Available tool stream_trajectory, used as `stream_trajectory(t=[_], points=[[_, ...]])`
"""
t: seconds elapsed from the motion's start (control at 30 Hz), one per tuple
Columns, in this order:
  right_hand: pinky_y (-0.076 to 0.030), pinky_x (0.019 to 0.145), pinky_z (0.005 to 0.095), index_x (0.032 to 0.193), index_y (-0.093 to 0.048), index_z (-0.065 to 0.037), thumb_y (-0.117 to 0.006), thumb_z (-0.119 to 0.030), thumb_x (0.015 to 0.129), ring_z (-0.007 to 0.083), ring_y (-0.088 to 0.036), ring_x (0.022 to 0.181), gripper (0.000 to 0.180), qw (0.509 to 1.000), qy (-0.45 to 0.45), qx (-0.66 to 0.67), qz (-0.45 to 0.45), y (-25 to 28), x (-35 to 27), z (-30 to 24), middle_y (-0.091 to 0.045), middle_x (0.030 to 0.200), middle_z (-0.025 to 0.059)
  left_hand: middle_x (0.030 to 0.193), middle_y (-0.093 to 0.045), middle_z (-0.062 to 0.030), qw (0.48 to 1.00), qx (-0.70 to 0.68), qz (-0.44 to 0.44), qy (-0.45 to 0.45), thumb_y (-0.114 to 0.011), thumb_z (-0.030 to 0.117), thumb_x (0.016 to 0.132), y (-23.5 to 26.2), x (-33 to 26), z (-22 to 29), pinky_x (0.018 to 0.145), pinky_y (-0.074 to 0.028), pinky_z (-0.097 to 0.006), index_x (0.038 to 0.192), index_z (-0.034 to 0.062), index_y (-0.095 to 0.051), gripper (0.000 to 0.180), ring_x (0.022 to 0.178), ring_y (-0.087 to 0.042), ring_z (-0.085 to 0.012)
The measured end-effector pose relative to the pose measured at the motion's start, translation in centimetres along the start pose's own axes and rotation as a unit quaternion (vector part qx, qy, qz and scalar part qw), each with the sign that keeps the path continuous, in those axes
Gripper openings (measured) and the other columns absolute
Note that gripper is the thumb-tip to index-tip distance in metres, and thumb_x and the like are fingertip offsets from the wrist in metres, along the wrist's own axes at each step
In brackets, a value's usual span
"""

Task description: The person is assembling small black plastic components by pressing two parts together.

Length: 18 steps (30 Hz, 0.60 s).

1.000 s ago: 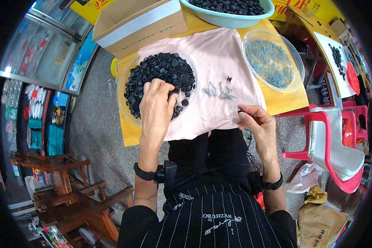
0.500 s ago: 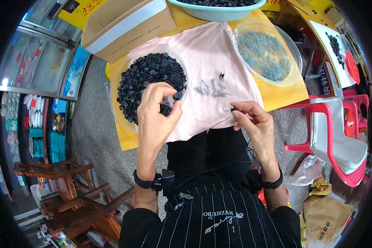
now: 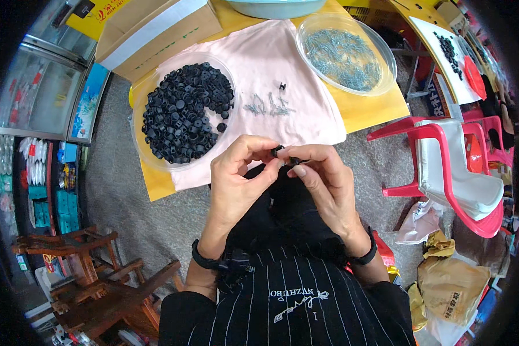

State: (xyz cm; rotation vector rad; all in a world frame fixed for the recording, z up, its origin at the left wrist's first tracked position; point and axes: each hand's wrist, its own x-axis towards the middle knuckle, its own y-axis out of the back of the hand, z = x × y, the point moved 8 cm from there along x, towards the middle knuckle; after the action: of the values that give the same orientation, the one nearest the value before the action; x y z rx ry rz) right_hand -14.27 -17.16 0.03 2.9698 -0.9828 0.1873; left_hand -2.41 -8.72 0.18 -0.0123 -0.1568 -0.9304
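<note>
Above my lap, just off the near edge of a pale pink cloth (image 3: 311,121), my two hands meet. Between the thumb and forefinger of my left hand (image 3: 239,176) is a small round black plastic cap (image 3: 277,150). My right hand (image 3: 327,181) pinches another small black piece (image 3: 294,161), partly covered by the fingers, close beside the cap. Whether the two pieces touch I cannot tell. Many black caps (image 3: 181,118) fill a clear round tray (image 3: 229,64) on the left. Several thin metal pins (image 3: 271,107) lie loose on the cloth, with one small black piece (image 3: 282,87) beyond them.
A second clear tray (image 3: 391,72) at the right holds a heap of metal pins (image 3: 343,57). Behind stand a cardboard box (image 3: 164,43) and a light blue basin (image 3: 277,8). A pink plastic chair (image 3: 444,173) is at right, dark wooden furniture (image 3: 109,288) at lower left.
My left hand has come away from the tray of black caps with one cap and met my right hand. My right hand has moved left and off the cloth. The view has shifted slightly.
</note>
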Motion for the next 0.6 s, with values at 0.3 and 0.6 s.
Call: stream_trajectory(t=[0.3,0.6], points=[[-0.046,0.083,0.0250,0.113,-0.052,0.000,-0.051,-0.010,0.097,0.0107,-0.056,0.094,0.019,0.973,-0.049,0.224,0.015,0.2,-1.1,2.6,-0.061,0.108,0.0073,0.102,-0.064,-0.0083,0.995,-0.097,-0.023,0.009,-0.066,-0.005,0.083,-1.3,-1.6,-0.9,0.080,-0.051,-0.024,0.106,-0.0029,-0.058,0.024,0.090,-0.062,-0.0115],[-0.046,0.080,0.0254,0.112,-0.054,-0.001,-0.053,-0.010,0.096,0.0112,-0.057,0.092,0.019,0.960,-0.066,0.273,0.015,0.0,-1.5,3.6,-0.062,0.109,0.0071,0.103,-0.063,-0.0083,0.981,-0.176,0.013,0.075,-0.066,-0.004,0.084,-1.0,-2.3,-1.9,0.083,-0.051,-0.025,0.107,-0.0035,-0.060,0.024,0.091,-0.062,-0.0122]])
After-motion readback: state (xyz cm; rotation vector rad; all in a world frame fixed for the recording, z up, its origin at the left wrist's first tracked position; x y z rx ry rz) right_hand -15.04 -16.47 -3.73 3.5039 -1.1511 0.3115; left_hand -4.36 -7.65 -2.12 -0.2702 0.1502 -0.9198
